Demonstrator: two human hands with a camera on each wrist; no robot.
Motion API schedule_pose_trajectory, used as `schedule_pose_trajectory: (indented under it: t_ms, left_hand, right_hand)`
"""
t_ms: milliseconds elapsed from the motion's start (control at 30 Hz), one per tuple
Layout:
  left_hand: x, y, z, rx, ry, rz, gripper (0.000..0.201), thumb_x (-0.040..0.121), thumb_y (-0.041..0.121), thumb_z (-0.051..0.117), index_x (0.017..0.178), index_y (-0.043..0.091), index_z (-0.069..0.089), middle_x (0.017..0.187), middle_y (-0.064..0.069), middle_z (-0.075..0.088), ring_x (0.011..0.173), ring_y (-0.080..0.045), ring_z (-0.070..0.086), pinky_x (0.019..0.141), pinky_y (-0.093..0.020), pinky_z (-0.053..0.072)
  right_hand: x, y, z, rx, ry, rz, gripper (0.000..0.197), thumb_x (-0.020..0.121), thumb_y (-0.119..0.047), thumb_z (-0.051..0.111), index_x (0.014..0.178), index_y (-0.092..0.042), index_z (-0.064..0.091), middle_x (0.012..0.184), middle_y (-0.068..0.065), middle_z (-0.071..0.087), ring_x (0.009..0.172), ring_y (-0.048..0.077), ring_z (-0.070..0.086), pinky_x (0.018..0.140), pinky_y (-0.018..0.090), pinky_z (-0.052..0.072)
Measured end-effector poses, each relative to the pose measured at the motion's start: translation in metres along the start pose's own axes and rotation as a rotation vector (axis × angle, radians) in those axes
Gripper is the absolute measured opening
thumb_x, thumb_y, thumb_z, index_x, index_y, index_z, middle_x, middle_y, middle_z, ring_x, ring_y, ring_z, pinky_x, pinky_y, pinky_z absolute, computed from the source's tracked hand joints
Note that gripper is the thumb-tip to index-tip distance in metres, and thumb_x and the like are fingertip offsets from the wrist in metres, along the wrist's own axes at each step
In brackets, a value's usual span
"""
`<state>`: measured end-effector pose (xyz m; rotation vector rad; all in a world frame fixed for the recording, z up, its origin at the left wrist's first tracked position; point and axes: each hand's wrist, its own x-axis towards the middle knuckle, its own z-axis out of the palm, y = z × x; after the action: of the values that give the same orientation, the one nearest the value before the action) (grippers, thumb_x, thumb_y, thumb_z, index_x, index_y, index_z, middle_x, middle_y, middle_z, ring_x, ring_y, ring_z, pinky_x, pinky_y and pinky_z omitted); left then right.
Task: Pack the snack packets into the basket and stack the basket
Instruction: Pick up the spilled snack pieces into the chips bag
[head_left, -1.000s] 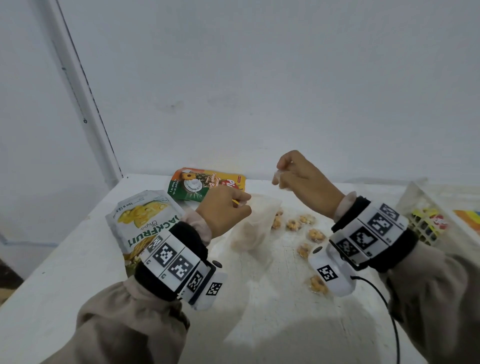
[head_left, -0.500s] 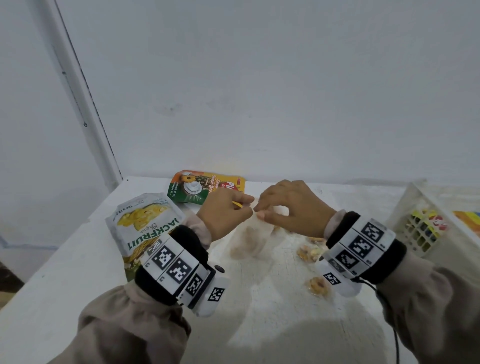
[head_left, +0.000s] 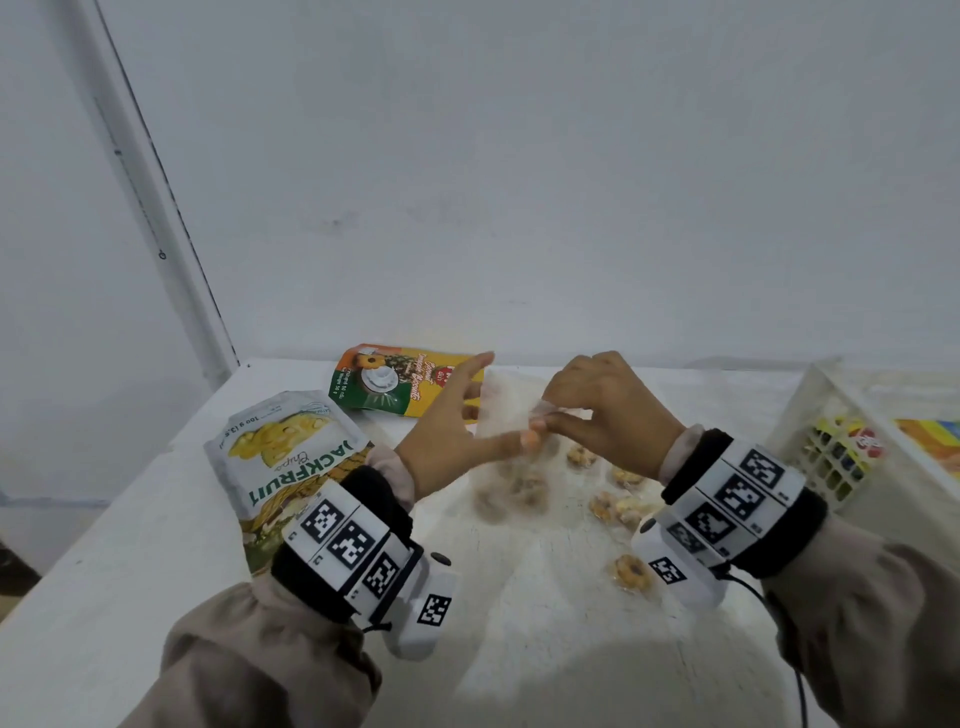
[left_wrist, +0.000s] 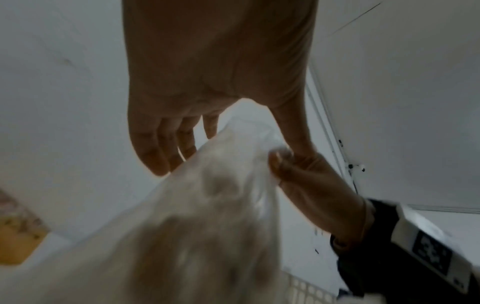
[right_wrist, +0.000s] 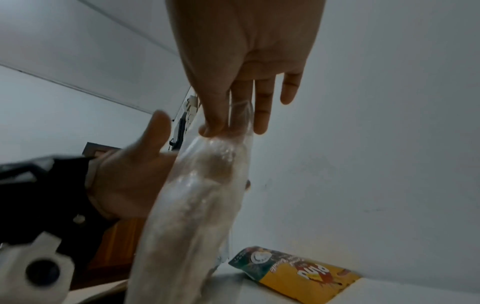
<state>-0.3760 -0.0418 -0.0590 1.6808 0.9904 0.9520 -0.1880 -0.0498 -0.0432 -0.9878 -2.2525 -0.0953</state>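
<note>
A clear plastic bag holding a few small biscuits is upright between my hands, over the middle of the white table. My right hand pinches the bag's top edge between thumb and forefinger, as the right wrist view shows. My left hand lies against the bag's left side with straight, spread fingers. In the left wrist view the left hand has its thumb at the bag edge. Several loose ring biscuits lie on the table under my right wrist.
A white Jackfruit chips packet lies at the left, and a green and yellow biscuit packet lies by the back wall. A white lattice basket with packets in it stands at the right edge.
My right hand came down from its raised position and took the bag's top edge. My left hand uncurled from its grip and now has its fingers straight.
</note>
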Motion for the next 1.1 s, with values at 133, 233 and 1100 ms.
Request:
schedule_pose_trajectory:
  t_ms: [133,233,1100]
  left_hand:
    - [-0.003,-0.012,0.006,-0.054,-0.213,0.017,0.084,0.056,0.023,0.085,0.129,0.024,0.043,0.122,0.007,0.058,0.116,-0.005,0.054,0.093,-0.026,0.047]
    - [-0.006,-0.011,0.007,-0.155,-0.248,-0.053,0.059,0.063,0.006,0.079,0.116,0.018,0.056,0.109,-0.004,0.065,0.104,-0.016,0.062,0.089,-0.03,0.052]
    - [-0.006,-0.005,0.015,-0.084,-0.225,0.045,0.074,0.059,-0.007,0.081,0.122,0.008,0.045,0.097,0.003,0.067,0.088,-0.001,0.065,0.071,-0.013,0.05]
  right_hand:
    - [0.006,-0.005,-0.004,0.055,0.135,-0.024,0.038,0.084,-0.049,0.049,0.082,-0.019,0.073,0.07,-0.011,0.067,0.072,0.007,0.048,0.074,0.025,0.028]
    - [0.008,-0.008,-0.004,0.067,0.139,-0.042,0.03,0.085,-0.04,0.051,0.086,-0.018,0.073,0.077,-0.012,0.07,0.07,0.007,0.049,0.074,0.026,0.031]
    - [0.01,-0.006,-0.002,0.78,0.084,0.619,0.014,0.075,-0.011,0.075,0.078,-0.018,0.063,0.065,-0.012,0.065,0.061,0.007,0.061,0.057,0.024,0.048]
